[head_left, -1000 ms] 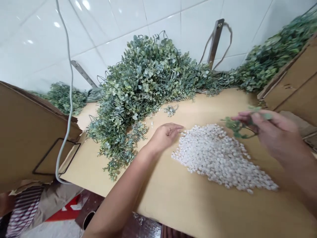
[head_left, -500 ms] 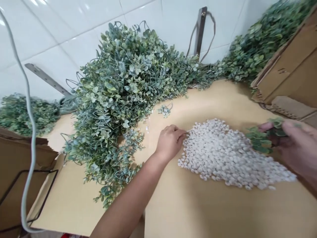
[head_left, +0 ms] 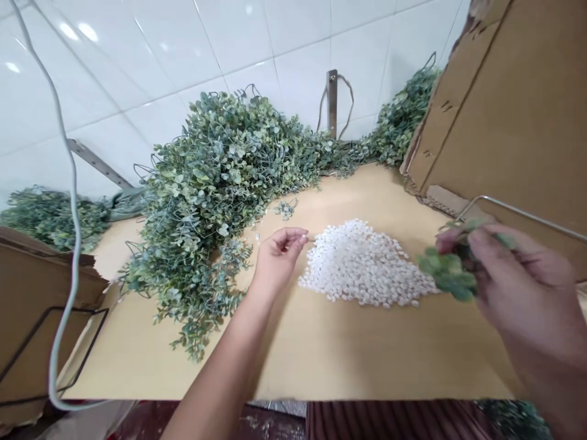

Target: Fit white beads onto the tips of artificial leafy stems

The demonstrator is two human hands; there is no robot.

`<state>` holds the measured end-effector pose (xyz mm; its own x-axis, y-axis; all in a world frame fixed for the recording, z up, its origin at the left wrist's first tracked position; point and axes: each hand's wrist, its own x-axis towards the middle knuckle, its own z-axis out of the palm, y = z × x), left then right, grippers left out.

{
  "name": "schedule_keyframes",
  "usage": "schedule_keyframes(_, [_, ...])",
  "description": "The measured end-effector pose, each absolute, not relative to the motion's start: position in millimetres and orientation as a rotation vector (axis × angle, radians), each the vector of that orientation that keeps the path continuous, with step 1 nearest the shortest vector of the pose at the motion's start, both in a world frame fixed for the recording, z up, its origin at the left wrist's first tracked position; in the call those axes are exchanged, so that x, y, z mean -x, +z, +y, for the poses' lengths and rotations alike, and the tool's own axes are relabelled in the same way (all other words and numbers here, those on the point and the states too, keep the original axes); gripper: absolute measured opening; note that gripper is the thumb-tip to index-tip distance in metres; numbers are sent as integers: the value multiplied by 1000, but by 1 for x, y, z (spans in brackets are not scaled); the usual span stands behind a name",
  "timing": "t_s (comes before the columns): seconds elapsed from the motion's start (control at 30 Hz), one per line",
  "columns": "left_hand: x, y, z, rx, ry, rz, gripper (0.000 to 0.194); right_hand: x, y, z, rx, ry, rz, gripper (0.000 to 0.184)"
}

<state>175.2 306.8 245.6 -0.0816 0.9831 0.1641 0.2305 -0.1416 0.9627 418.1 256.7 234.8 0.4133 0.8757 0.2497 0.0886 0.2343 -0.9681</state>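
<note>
A wide heap of small white plastic pieces lies on the tan tabletop. At the heap's left edge, my left hand pinches one small white piece between thumb and fingertips. My right hand, slightly blurred, is closed around an artificial leaf sprig to the right of the heap. Its green leaves stick out to the left of my fingers; the stem is hidden in the hand. A large pile of artificial greenery stands left of and behind my left hand.
Cardboard boxes stand at the right and left. A white cable hangs down on the left. One loose small sprig lies behind my left hand. A metal bracket rises against the tiled wall.
My left hand has lifted off the heap's edge with a white piece in its fingertips. The right hand still holds the sprig. The camera view has shifted, showing the table's front edge.
</note>
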Motion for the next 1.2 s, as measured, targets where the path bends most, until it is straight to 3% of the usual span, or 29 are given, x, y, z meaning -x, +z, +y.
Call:
schedule_keyframes(0.23, [-233, 220, 186, -807, 1303, 1056, 23, -396, 215, 182, 1151, 1355, -1367, 42])
schedule_keyframes(0.43, [-256, 205, 153, -640, 1301, 1094, 23, -399, 201, 163, 1118, 1574, -1408, 45])
schedule_keyframes(0.63, [-263, 204, 144, -642, 1256, 1167, 25, -400, 191, 153, 1114, 1588, -1339, 51])
schedule_keyframes(1.2, [-267, 199, 133, -460, 1235, 1127, 26, -390, 191, 147, 1112, 1460, -1249, 42])
